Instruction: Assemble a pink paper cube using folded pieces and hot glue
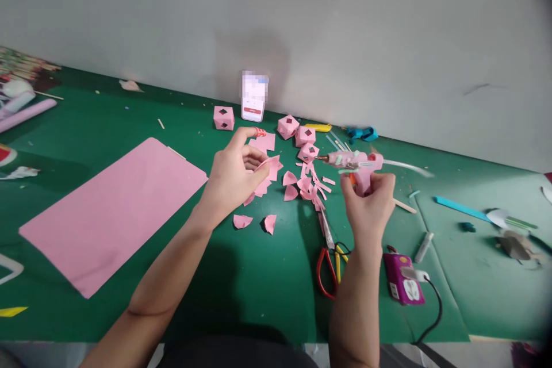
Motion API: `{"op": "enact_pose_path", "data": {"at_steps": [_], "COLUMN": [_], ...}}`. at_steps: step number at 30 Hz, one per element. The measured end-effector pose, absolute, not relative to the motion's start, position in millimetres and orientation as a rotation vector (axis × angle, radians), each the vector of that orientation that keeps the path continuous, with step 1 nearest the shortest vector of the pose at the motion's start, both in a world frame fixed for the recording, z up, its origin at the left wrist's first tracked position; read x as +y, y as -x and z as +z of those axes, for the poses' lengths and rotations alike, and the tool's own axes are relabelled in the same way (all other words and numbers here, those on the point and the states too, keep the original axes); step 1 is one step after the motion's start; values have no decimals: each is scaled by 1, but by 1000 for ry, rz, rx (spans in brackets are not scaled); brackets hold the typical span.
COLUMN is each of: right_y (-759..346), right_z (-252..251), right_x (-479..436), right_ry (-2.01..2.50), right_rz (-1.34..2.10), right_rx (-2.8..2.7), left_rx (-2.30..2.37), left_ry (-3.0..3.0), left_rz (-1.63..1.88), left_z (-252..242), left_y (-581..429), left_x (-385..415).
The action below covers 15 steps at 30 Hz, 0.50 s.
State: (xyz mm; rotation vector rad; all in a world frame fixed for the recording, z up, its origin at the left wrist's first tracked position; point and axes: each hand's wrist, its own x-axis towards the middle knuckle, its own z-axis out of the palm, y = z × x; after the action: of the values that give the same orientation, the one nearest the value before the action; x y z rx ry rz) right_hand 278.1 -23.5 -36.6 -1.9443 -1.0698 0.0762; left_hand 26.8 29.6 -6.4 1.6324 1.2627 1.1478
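The left hand (235,175) pinches a small pink paper piece (271,168) between thumb and fingers, held just above the green table (241,282). The right hand (368,198) is clenched around the grip of a pink glue gun (351,161), whose nozzle points left toward the paper piece; the two are near but apart. A glue stick (407,168) juts out of the gun's back end to the right.

Below and between the hands lie pink paper scraps (302,187), some cut into petal shapes, with two more petals (254,222) nearer the person. Behind the scraps stand small pink paper cubes (288,126), and one cube (223,118) sits apart to the left, beside a phone (253,98) propped against the wall. A large pink sheet (114,213) lies flat to the left of the left arm. Red-handled scissors (326,259) lie just left of the right wrist, and a purple power strip (402,279) with a white plug and black cord lies to its right. A teal strip (461,208) lies farther right on the table.
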Motion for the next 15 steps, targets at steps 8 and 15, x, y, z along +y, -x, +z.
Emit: {"op": "enact_pose_path", "data": {"at_steps": [8,15], "right_y": [-240,-239], "right_z": [-27,-29], "right_x": [-31,-28], "right_ry": [1801,1832], "right_rz": [221,172], "right_rx": [-1180,-1208], "left_rx": [1255,1262], "left_ry": [-1595,-1576], "left_rz": [1124,1120], "left_z": [-5,-2], "left_y": [-30,-28], "left_x": [26,25]}}
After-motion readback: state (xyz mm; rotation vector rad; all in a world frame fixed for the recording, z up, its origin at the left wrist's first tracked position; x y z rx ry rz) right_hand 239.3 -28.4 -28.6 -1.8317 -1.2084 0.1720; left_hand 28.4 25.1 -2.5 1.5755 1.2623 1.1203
